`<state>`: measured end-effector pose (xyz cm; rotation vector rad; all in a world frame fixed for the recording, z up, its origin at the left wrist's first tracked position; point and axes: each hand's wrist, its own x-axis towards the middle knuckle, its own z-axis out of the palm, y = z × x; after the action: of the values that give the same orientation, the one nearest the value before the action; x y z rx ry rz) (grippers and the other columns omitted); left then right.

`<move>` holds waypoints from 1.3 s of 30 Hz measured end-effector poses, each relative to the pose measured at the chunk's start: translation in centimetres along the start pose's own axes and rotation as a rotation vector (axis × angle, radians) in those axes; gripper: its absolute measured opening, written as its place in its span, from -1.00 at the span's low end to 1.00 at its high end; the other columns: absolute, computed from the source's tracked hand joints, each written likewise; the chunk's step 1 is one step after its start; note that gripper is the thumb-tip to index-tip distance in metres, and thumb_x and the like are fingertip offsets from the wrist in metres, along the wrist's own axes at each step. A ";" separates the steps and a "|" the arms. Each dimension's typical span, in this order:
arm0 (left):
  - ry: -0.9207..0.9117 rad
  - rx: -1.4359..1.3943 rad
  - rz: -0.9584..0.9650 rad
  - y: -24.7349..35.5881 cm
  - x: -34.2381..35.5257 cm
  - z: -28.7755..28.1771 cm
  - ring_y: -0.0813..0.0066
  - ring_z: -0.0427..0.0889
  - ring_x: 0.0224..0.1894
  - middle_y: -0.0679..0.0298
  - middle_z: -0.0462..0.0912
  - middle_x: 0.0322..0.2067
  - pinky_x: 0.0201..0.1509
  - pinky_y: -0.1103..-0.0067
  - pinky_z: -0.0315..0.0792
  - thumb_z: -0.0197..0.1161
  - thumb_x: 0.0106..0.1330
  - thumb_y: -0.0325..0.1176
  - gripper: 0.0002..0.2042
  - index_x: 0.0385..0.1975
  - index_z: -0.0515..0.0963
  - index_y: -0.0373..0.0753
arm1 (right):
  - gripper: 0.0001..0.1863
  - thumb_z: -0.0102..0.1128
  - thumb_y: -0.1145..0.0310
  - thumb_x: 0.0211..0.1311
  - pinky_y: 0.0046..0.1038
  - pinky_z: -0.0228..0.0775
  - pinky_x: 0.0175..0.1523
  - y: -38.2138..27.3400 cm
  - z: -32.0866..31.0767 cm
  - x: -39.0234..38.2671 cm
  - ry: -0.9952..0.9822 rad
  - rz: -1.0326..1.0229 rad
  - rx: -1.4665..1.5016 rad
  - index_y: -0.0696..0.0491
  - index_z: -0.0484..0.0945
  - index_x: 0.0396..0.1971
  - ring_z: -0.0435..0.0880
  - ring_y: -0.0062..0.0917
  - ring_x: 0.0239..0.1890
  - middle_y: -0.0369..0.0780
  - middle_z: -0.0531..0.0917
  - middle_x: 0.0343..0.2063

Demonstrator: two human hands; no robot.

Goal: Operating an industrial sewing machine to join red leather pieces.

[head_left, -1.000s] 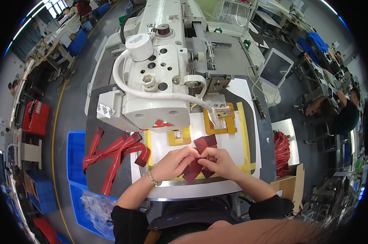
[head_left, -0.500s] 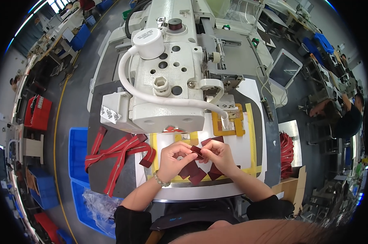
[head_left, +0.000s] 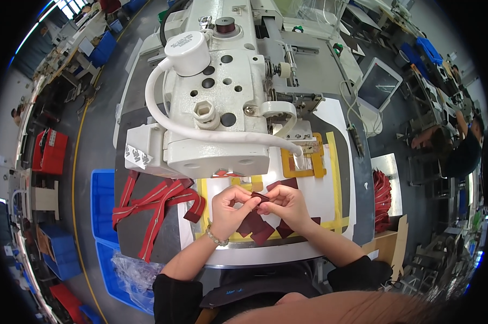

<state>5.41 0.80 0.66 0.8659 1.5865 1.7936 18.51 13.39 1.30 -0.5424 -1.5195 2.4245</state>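
Note:
Both hands meet in front of the sewing machine head (head_left: 217, 108), pinching one small dark red fabric piece (head_left: 260, 197) between them. My left hand (head_left: 231, 211) grips its left end with thumb and fingers; my right hand (head_left: 287, 208) grips the right end. The piece looks folded, though fingertips cover part of it. Beneath the hands, several loose dark red fabric pieces (head_left: 262, 233) lie on the white, yellow-taped work plate (head_left: 325, 205). Left of them, red zipper strips with metal teeth (head_left: 160, 208) are heaped on the dark table.
A yellow clamp frame (head_left: 303, 171) sits right of the needle area. Blue bins (head_left: 104, 200) with clear plastic (head_left: 136, 275) stand at the table's left. On the right are a bundle of red strips (head_left: 381, 200), a cardboard box (head_left: 392, 243) and a screen (head_left: 380, 86).
The fabric piece has been turned and folded between my fingertips, and less of its flat face shows. My hands stay in nearly the same place. The view has shifted slightly.

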 end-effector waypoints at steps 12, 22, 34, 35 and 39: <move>0.029 0.089 0.042 0.2 -0.1 0.4 0.64 0.55 -0.44 0.28 0.60 -0.50 -0.32 0.71 0.41 0.40 0.05 -0.54 -0.87 -0.56 0.53 -0.31 | -0.90 0.18 0.56 0.20 -0.60 0.57 -0.18 -0.3 0.1 -0.3 0.010 0.013 -0.035 0.24 0.49 -0.32 0.69 -0.58 -0.31 -0.16 0.66 -0.34; -0.252 0.187 -0.268 1.6 0.8 -1.2 0.68 0.38 -0.59 0.33 0.48 -0.65 -0.52 0.64 0.24 0.25 0.25 -0.32 -0.81 -0.45 0.46 -0.31 | -0.94 0.13 0.55 0.24 -0.61 0.57 -0.22 0.0 -0.3 -0.3 -0.044 -0.017 -0.062 0.24 0.48 -0.34 0.70 -0.55 -0.34 -0.19 0.65 -0.38; -0.310 0.433 -0.086 1.7 0.3 -1.0 0.52 0.45 -0.59 0.18 0.52 -0.63 -0.48 0.59 0.33 0.17 0.29 -0.32 -0.79 -0.46 0.47 -0.35 | -0.93 0.12 0.55 0.25 -0.60 0.57 -0.22 0.2 -0.3 -0.3 -0.033 -0.004 -0.061 0.24 0.47 -0.34 0.70 -0.55 -0.35 -0.17 0.64 -0.37; -0.309 0.433 -0.086 1.7 0.2 -0.9 0.52 0.45 -0.59 0.18 0.52 -0.63 -0.48 0.59 0.33 0.17 0.29 -0.32 -0.79 -0.46 0.47 -0.35 | -0.93 0.12 0.55 0.25 -0.60 0.57 -0.22 0.2 -0.2 -0.3 -0.041 -0.006 -0.060 0.24 0.47 -0.34 0.70 -0.55 -0.35 -0.17 0.64 -0.37; -0.289 0.451 -0.060 1.7 0.1 -0.8 0.48 0.45 -0.60 0.16 0.50 -0.64 -0.50 0.57 0.32 0.18 0.28 -0.32 -0.79 -0.49 0.46 -0.35 | -0.93 0.12 0.54 0.25 -0.61 0.57 -0.22 0.3 -0.3 -0.4 -0.032 0.000 -0.057 0.23 0.47 -0.35 0.70 -0.55 -0.35 -0.17 0.64 -0.38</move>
<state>4.69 0.14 2.30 1.2045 1.8231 1.2147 19.05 13.35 0.95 -0.5166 -1.6056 2.4073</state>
